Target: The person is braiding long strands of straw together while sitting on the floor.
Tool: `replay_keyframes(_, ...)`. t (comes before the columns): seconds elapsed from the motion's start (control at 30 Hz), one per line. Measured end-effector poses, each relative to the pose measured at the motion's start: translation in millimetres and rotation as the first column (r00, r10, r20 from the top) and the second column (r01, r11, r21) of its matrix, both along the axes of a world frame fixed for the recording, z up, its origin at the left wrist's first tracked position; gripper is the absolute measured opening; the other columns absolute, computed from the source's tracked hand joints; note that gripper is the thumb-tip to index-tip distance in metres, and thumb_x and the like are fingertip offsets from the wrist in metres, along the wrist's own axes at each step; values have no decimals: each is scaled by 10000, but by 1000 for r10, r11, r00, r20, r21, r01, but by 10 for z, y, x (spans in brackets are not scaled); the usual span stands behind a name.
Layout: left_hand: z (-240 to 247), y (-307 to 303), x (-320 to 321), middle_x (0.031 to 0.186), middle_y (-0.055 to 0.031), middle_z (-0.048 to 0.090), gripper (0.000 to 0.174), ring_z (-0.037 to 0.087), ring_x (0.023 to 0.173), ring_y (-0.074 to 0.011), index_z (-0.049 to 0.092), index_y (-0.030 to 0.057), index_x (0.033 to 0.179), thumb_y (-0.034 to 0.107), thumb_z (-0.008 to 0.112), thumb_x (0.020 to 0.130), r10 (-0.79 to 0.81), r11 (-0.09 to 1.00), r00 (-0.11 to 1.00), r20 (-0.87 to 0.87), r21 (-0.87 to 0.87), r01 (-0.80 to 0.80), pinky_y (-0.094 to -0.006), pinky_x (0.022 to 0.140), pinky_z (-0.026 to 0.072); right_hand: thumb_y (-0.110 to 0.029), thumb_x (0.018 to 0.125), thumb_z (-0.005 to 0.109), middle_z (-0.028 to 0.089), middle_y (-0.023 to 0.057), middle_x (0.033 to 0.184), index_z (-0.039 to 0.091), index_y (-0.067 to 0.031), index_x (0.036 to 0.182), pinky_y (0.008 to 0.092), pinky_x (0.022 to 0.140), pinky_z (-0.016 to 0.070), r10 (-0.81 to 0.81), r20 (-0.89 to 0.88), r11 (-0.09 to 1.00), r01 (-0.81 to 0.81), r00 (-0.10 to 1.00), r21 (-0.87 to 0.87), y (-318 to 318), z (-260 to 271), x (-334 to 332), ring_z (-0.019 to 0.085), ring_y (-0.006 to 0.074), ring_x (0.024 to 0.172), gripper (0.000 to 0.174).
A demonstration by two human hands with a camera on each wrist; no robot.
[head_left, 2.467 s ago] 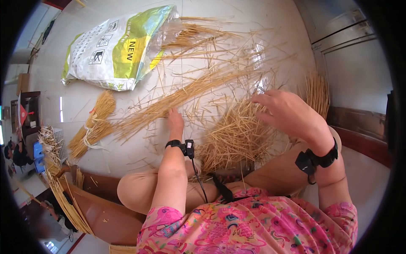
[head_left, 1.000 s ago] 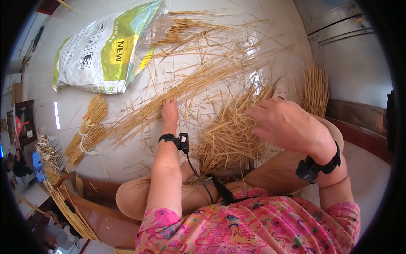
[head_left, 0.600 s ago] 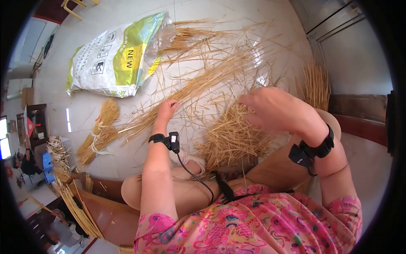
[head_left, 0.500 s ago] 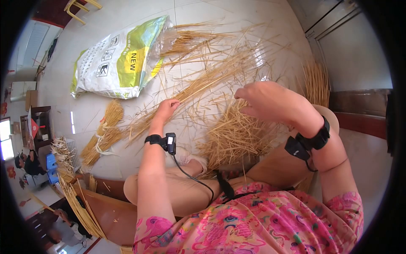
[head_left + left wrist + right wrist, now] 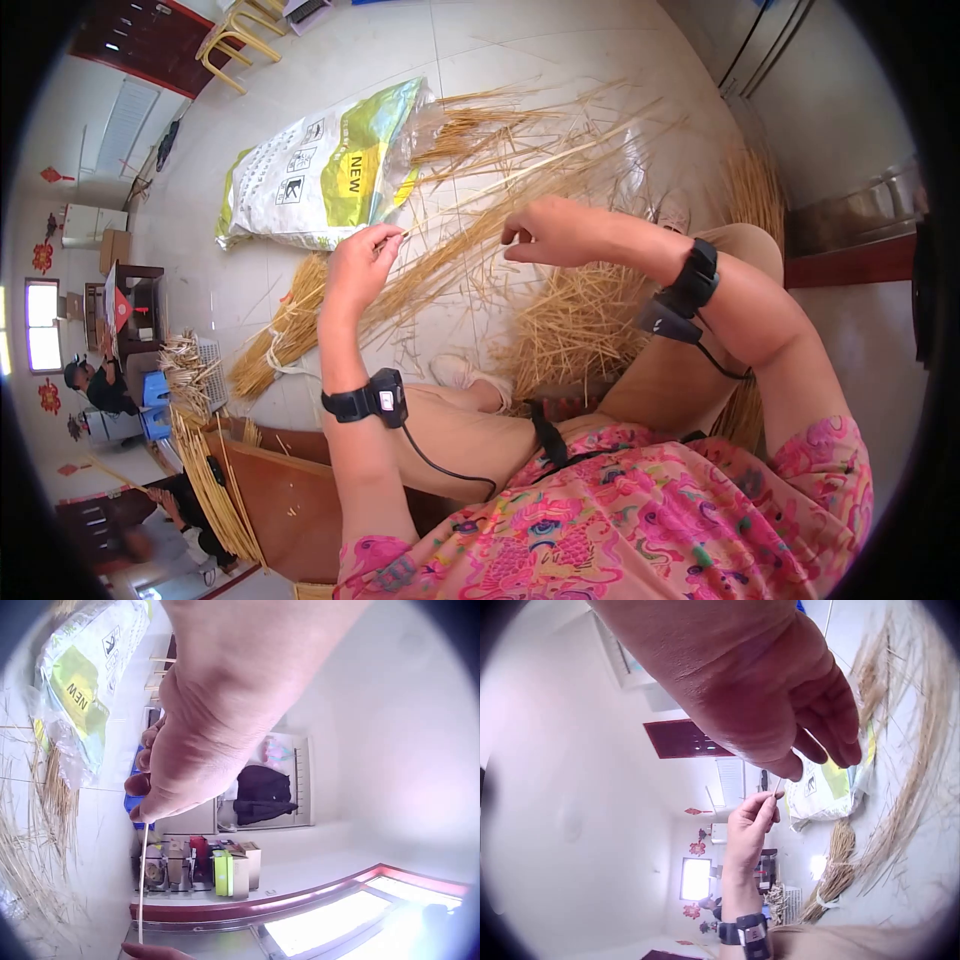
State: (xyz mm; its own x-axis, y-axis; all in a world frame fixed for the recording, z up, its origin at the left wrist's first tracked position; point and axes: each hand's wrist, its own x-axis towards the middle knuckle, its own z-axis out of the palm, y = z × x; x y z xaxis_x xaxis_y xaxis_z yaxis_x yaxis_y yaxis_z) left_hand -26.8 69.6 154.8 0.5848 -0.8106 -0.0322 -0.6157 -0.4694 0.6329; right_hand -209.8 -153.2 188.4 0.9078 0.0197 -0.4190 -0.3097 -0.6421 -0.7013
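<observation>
My left hand (image 5: 362, 265) pinches a single pale straw stalk (image 5: 142, 885) between thumb and fingertips, raised above the floor. The stalk runs from those fingertips towards my right hand (image 5: 560, 230), whose fingers are loosely bent. In the right wrist view, the right thumb and fingers stand apart, and the stalk's near part passes behind them. Below both hands lies a long loose swath of straw (image 5: 455, 245). A heap of short cut straw (image 5: 575, 330) sits in front of my lap. A tied straw bundle (image 5: 290, 320) lies beside my left forearm.
A white and green sack (image 5: 320, 170) lies beyond, with more straw (image 5: 470, 130) at its mouth. Another straw bundle (image 5: 755, 190) leans by the metal cabinet at right. A basket of stalks (image 5: 205, 375), a brown wooden bench (image 5: 280, 490) and yellow-legged stools (image 5: 235, 45) stand around.
My left hand has risen from the straw swath with a stalk pinched in it. My right hand has moved left from over the cut heap. The head view has tilted up.
</observation>
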Motion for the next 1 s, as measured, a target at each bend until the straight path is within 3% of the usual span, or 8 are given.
replay_keyframes(0.1,-44,-86,-68,799,-118,640,155,602,659,-195,650,37,960,132,602,846,-44,983,998,-41,-181,35,-293,614,466,-289,888,582,641,109,830,560,55,1093,253,575,496,-237,-149,853,279,960,441,116,-173,43,624,123,713,401)
replay_keyframes(0.23,-164,-369,-302,803,-64,623,184,563,697,-130,637,15,997,115,619,844,-144,943,972,-187,-323,78,-251,646,457,-269,922,545,615,46,816,529,14,1090,235,575,478,-510,-140,542,444,849,714,210,-293,106,585,102,672,330)
replay_keyframes(0.4,-58,-605,-493,1049,-140,602,536,582,918,-271,455,83,1274,195,673,798,-52,874,991,122,-475,104,-366,820,459,-236,953,480,611,31,778,559,-24,878,208,547,453,-700,193,640,484,687,597,-51,-95,244,558,70,629,238)
replay_keyframes(0.43,-107,-555,-399,1118,-165,562,709,542,1014,-308,294,81,1363,234,681,789,-62,931,964,260,-334,150,-387,891,423,-235,956,475,605,24,756,567,-26,860,202,537,444,-714,272,673,527,645,519,-184,40,262,545,62,612,248)
replay_keyframes(0.53,-152,-392,-323,1052,-141,599,623,555,994,-265,324,41,1329,197,649,820,-75,988,984,-161,-142,52,-364,914,404,-227,932,499,603,28,703,597,-14,833,218,490,415,-751,492,657,574,441,489,-672,217,256,521,59,560,255)
replay_keyframes(0.67,-278,-236,-374,826,-54,567,335,517,755,-122,378,11,1196,155,504,921,-235,970,712,-662,-204,131,-251,705,429,-215,922,516,606,23,709,600,-14,840,219,504,419,-822,529,510,685,210,520,-1189,391,131,522,79,561,233)
replay_keyframes(0.77,-248,-235,-469,729,-26,511,206,445,657,-73,449,31,1077,203,404,973,-304,952,599,-741,-254,169,-210,615,383,-220,943,501,487,-24,642,576,-20,848,192,445,311,-878,460,419,676,131,606,-1275,437,86,400,38,508,234)
replay_keyframes(1.0,-58,-272,-582,686,7,475,268,408,627,-62,465,34,1045,282,383,984,-334,942,349,-876,-302,144,-202,573,358,-217,938,510,484,-20,646,583,-16,867,202,442,312,-873,486,392,654,43,647,-1335,387,91,395,39,500,225)
